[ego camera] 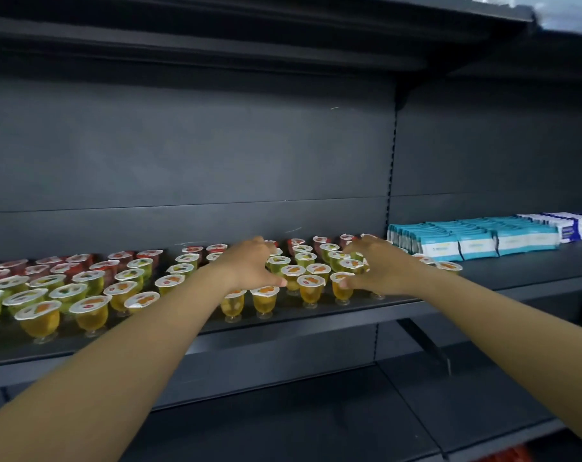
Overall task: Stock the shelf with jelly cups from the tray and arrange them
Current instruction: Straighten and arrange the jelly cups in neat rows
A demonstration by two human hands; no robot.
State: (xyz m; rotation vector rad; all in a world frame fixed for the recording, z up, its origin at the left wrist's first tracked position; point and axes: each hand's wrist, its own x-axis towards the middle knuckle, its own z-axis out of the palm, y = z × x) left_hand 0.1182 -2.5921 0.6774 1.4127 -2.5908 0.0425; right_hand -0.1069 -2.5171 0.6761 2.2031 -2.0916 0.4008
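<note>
Many jelly cups stand in rows on the dark shelf point(316, 315): yellow cups point(311, 288) in front, green cups point(304, 258) in the middle, red cups point(296, 243) at the back. My left hand point(249, 265) and my right hand point(379, 266) reach over the cups with fingers spread and curved. They flank a block of several cups from the left and the right. My left thumb lies by a yellow cup point(264, 300); my right thumb touches another yellow cup point(342, 286). Neither hand lifts a cup. No tray is in view.
More cups point(42, 315) fill the shelf's left part up to the frame edge. Blue-and-white packets point(476, 243) are stacked on the right shelf section, past the upright point(391, 168). A shelf board point(249, 38) hangs overhead, and a lower shelf point(349, 411) lies below.
</note>
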